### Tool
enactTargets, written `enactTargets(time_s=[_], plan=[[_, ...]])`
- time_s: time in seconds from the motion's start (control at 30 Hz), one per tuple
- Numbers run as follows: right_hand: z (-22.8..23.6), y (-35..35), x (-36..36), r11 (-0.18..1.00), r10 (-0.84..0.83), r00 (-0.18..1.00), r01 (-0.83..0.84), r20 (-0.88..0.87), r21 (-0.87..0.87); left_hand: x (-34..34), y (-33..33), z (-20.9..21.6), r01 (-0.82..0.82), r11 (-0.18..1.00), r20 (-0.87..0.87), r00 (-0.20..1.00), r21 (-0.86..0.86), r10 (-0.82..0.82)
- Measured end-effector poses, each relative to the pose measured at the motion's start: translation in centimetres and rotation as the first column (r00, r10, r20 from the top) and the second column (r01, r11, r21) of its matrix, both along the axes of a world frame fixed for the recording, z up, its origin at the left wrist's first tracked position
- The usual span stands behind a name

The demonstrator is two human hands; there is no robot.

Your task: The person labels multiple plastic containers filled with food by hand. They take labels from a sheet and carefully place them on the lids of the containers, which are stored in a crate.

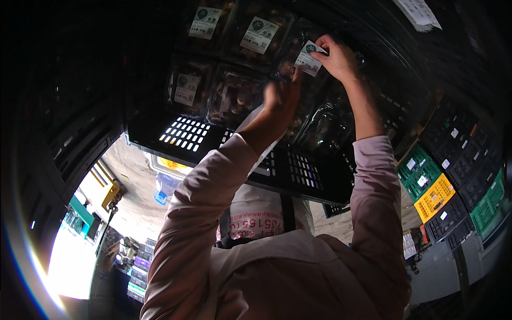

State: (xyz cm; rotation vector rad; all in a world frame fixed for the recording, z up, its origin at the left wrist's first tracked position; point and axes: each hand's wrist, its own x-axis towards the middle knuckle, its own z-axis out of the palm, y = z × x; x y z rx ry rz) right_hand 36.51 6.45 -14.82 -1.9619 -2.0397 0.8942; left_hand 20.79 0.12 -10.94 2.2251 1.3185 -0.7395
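Note:
In a black plastic crate (pixel 154 140) lie several clear plastic packs with dark contents, some bearing white labels. My right hand (pixel 341 60) pinches a white label (pixel 308 60) between thumb and fingers at its upper right corner, over the far right pack (pixel 288 69). Just below the label, my left hand (pixel 281 97) is partly blurred, one finger stretched up by the label's lower edge and the thumb apart. Beside it sits an unlabelled pack (pixel 234 97); to its left is a labelled pack (pixel 185 89). Another labelled pack (pixel 260 35) lies farther back.
Stacked crates stand at the right: a green crate (pixel 418 168), a yellow crate (pixel 434 198) and black ones (pixel 463 140). Dark crates (pixel 58 117) rise at the left. A white sack with red print (pixel 256 205) is below the crate, in front of my body.

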Motion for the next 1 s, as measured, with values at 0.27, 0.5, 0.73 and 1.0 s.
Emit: enactTargets(time_s=[0.27,0.5,0.73,1.0], plan=[[0.9,-1.1,-1.5,0.971,-0.118,0.983,0.085,0.137,0.222,0.0,-0.1,-1.1,-0.105,0.992,0.073,0.991,-0.066,0.11],[-0.9,-1.9,-3.0,0.982,-0.16,0.964,0.177,-0.215,0.063,-0.4,-0.5,-2.2,-0.159,0.987,0.14,0.977,-0.037,0.163],[7.6,-5.2,-7.5,0.88,-0.389,0.682,0.473,-0.619,-0.031,-7.9,0.1,2.3,-0.676,0.651,0.716,0.259,-0.344,0.648],[12.5,-16.9,-15.4,0.982,-0.189,0.424,0.09,-0.885,-0.167,-12.4,-3.1,12.0,-0.758,0.169,0.617,-0.356,-0.63,0.702]])
